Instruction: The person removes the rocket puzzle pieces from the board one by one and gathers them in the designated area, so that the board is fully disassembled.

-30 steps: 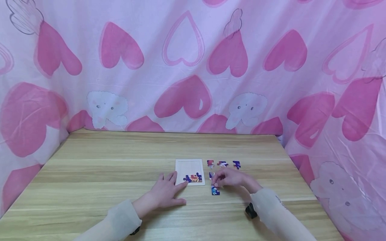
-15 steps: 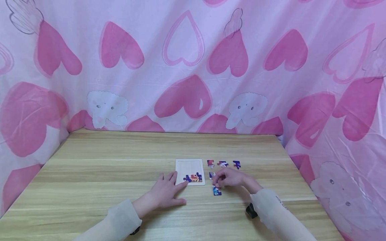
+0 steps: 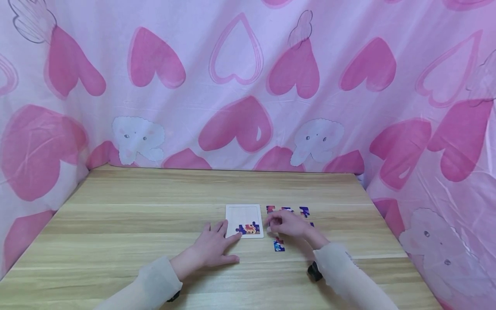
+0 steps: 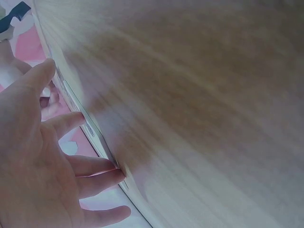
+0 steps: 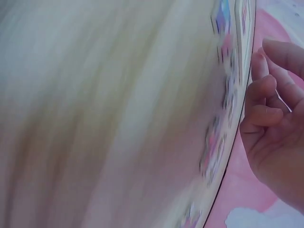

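Observation:
My left hand [image 3: 212,247] lies spread on the table, fingertips at the near left edge of the white puzzle tray [image 3: 242,205]. Joined jigsaw pieces [image 3: 249,229] with an orange and purple print sit in the tray's lower right part. Right of the tray, my right hand [image 3: 288,223] hovers over loose pieces with loosely bent fingers, index finger and thumb apart. A pale piece [image 3: 270,230] shows at its fingertips, partly hidden. In the right wrist view, the thumb and index finger [image 5: 260,69] show nothing between them. Just below the hand lies a blue jigsaw piece [image 3: 279,246].
Along the far side lie a red piece [image 3: 270,208], a purple and white piece [image 3: 287,209] and a dark purple piece [image 3: 304,211]. Another piece [image 3: 311,224] peeks out behind the right wrist. A pink heart-print curtain [image 3: 236,125] encloses the wooden table [image 3: 155,189].
The blue piece shifted slightly right under my right hand. That hand then left it and moved up and left, toward the tray. My left hand and the tray stay still.

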Tool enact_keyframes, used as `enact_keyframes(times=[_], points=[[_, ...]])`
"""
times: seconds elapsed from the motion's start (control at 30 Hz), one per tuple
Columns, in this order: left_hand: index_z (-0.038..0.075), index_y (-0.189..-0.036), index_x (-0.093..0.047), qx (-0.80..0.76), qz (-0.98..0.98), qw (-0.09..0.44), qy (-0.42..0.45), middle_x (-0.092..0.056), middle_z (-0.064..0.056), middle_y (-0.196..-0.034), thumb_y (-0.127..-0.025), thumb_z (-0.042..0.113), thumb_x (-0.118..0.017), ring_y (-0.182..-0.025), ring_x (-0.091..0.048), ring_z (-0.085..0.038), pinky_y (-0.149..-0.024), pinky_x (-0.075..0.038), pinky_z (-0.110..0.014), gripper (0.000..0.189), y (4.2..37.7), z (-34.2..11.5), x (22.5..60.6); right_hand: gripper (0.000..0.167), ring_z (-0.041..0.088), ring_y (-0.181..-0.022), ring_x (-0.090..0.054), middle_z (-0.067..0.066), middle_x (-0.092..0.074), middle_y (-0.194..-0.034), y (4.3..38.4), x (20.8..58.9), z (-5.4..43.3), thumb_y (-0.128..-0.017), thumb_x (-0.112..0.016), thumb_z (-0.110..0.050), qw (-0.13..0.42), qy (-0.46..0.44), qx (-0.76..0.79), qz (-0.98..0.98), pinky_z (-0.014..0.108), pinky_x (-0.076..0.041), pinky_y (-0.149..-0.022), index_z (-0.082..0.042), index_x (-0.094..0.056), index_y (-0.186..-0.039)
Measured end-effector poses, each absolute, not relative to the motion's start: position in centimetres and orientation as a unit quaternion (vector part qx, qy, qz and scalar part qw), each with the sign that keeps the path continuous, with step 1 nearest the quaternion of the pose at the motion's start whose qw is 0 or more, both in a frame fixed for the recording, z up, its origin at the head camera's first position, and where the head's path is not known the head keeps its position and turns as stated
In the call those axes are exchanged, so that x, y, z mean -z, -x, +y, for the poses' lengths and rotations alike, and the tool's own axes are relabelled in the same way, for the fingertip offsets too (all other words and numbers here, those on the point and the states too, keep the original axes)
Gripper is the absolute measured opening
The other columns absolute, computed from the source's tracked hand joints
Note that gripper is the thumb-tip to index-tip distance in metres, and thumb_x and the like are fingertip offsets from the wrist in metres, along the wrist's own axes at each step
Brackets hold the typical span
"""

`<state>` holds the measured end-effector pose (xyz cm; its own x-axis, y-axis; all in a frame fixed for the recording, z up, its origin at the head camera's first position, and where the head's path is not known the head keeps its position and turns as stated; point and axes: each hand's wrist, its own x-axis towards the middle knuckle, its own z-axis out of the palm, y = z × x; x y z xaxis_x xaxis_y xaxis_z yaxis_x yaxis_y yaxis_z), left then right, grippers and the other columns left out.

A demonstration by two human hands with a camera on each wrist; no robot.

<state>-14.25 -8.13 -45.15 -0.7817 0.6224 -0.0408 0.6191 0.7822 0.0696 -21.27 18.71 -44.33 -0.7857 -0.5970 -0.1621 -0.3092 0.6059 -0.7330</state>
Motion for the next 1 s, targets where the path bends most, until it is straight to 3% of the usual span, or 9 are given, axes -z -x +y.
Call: enact_keyframes(times=[0.3,1.0], points=[[0.023,-0.131,-0.044,-0.02,0.943,0.024,-0.331,-0.035,-0.027,-0.13,-0.078,0.065,-0.041,-0.119,-0.033,-0.038,-0.088,-0.025,-0.061,0.068,14.2,-8.1,45.1,0.02,0.012,-0.068,-0.048,-0.004,-0.054,-0.078,21.3,45.5,16.3,-0.08,-0.06,-0.005,0.158,0.294,0.363,0.87,0.025,-0.042,-0.059,-0.008,-0.062,-0.1],[0.023,-0.132,-0.044,-0.023,0.943,0.031,-0.331,-0.034,-0.027,-0.131,-0.079,0.065,-0.041,-0.119,-0.033,-0.038,-0.088,-0.025,-0.061,0.067,14.1,-8.2,44.8,0.015,0.014,-0.072,-0.049,-0.005,-0.055,-0.078,21.7,45.1,13.1,-0.079,-0.066,-0.011,0.19,0.226,0.34,0.893,0.029,-0.041,-0.065,-0.019,-0.064,-0.091]])
